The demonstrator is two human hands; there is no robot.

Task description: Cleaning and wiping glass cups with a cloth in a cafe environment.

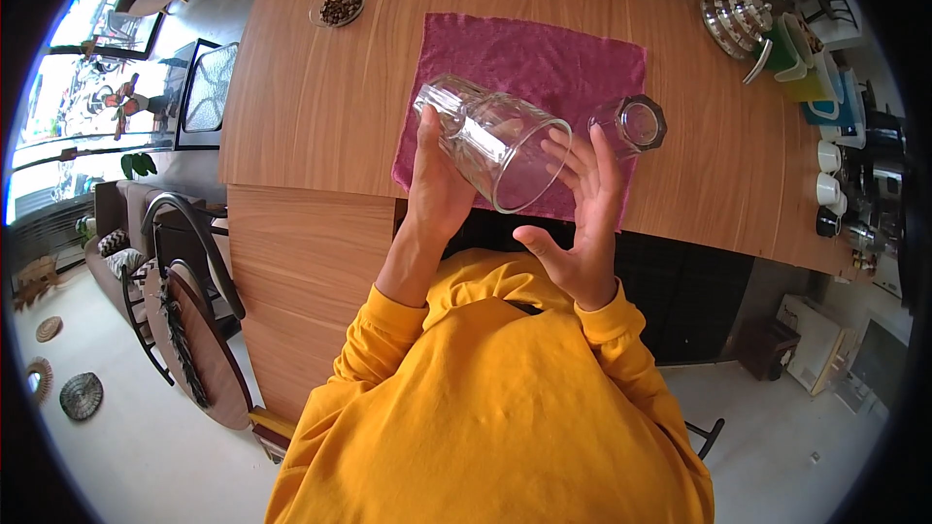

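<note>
My left hand [436,181] is closed around the narrower end of a large clear glass vessel [476,128], tilted on its side above a magenta cloth [529,44]. Its wide round mouth faces right, toward my right hand [590,209]. That hand is open, fingers spread and thumb apart, close beside the rim; whether a fingertip touches the glass I cannot tell. A smaller clear glass [636,124] with a faceted outline stands at the cloth's right edge, just beyond my right fingers, apparently upside down.
A small clear dish [339,7] of brown beans sits at the far left of the wooden table [320,107]. A ridged metal kettle [735,24], plastic pitchers [798,58] and white cups [828,188] line the right side. A chair [194,252] stands at the left.
</note>
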